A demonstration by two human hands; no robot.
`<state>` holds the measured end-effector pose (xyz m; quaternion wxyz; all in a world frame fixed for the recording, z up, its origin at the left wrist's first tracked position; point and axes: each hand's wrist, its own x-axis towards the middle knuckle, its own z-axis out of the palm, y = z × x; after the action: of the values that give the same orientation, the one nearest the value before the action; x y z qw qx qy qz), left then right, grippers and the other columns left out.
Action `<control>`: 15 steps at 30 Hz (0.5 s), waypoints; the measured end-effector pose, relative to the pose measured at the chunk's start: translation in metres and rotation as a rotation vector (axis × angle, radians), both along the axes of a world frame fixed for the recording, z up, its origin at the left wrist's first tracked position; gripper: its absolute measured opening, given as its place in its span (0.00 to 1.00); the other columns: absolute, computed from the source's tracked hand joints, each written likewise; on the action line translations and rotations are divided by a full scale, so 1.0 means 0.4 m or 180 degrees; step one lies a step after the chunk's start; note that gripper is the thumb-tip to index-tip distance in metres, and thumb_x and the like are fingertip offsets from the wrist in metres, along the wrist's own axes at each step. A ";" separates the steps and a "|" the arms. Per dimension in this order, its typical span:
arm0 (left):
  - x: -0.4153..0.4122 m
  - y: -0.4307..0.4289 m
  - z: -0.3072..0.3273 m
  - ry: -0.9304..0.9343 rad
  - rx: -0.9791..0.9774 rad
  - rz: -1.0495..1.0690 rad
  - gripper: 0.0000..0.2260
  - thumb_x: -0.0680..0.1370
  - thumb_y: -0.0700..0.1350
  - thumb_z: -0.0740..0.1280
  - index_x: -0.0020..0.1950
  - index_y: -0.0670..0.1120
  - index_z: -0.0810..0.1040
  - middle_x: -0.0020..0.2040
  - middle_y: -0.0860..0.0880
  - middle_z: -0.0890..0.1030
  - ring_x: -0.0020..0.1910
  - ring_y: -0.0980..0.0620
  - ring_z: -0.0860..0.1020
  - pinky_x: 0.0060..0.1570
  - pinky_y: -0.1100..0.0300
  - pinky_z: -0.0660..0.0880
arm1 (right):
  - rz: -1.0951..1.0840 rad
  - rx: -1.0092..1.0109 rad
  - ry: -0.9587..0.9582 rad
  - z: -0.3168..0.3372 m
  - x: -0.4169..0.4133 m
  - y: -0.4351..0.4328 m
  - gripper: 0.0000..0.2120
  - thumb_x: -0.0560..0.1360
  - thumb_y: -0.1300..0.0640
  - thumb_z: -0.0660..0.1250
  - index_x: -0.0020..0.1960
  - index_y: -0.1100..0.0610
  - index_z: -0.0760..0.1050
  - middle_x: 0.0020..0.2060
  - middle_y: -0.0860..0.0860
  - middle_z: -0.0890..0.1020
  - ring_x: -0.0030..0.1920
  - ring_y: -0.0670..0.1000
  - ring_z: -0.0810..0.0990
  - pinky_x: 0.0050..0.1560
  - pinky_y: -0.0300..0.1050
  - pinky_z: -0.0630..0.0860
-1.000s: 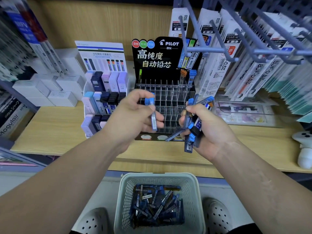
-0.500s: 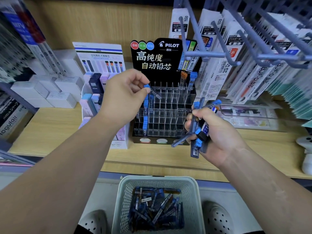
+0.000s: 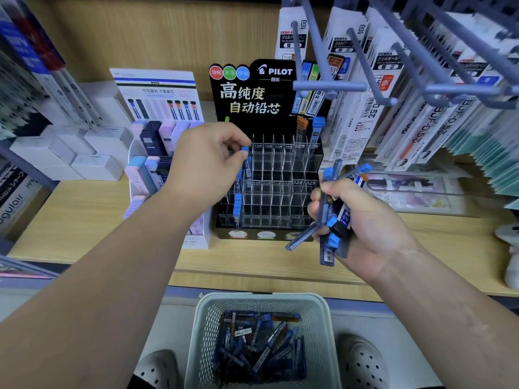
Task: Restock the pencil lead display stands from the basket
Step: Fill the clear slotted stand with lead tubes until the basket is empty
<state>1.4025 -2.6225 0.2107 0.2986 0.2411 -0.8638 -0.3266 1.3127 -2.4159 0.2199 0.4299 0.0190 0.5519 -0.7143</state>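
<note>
A black Pilot display stand (image 3: 283,186) with a clear grid of slots sits on the wooden shelf. My left hand (image 3: 205,164) pinches the blue cap of a lead tube (image 3: 246,164) that stands in a slot of the stand's upper left column. Two blue-capped tubes (image 3: 237,206) stand in the slots below it. My right hand (image 3: 362,223) grips a bundle of blue-capped lead tubes (image 3: 331,220) in front of the stand's right side. A white perforated basket (image 3: 261,301) with several more tubes stands on the floor below the shelf.
A white stand of pastel lead cases (image 3: 151,164) sits left of the Pilot stand, with white boxes (image 3: 81,153) farther left. Grey peg hooks (image 3: 331,85) with hanging refill packs jut out at upper right. My shoes (image 3: 362,363) flank the basket.
My left hand carried one tube from in front of the stand up to its upper left slots and lowered it in. My right hand stayed put with its bundle.
</note>
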 end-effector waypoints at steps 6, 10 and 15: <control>-0.018 0.008 -0.004 -0.0242 -0.0612 0.0054 0.05 0.72 0.37 0.74 0.44 0.46 0.86 0.40 0.56 0.78 0.41 0.60 0.77 0.44 0.70 0.70 | -0.0004 -0.0018 -0.0003 -0.002 -0.001 0.003 0.03 0.76 0.60 0.69 0.44 0.55 0.77 0.34 0.51 0.80 0.33 0.48 0.79 0.24 0.39 0.71; -0.029 0.002 -0.012 -0.0413 -0.0681 0.0106 0.04 0.72 0.39 0.74 0.44 0.47 0.87 0.45 0.51 0.81 0.47 0.51 0.79 0.49 0.56 0.76 | -0.0024 -0.0049 -0.0004 -0.002 -0.003 0.004 0.02 0.77 0.61 0.68 0.45 0.55 0.77 0.33 0.51 0.79 0.33 0.48 0.79 0.24 0.40 0.70; -0.026 0.001 -0.012 -0.0494 -0.0610 0.0162 0.04 0.73 0.41 0.74 0.45 0.50 0.86 0.44 0.52 0.81 0.45 0.53 0.78 0.47 0.59 0.75 | -0.0050 -0.0026 -0.0014 -0.001 -0.005 0.003 0.03 0.77 0.60 0.69 0.44 0.55 0.78 0.34 0.51 0.81 0.33 0.48 0.80 0.25 0.39 0.71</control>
<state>1.3919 -2.6221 0.2058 0.2607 0.2579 -0.9051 -0.2151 1.3107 -2.4147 0.2196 0.4256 0.0231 0.5479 -0.7198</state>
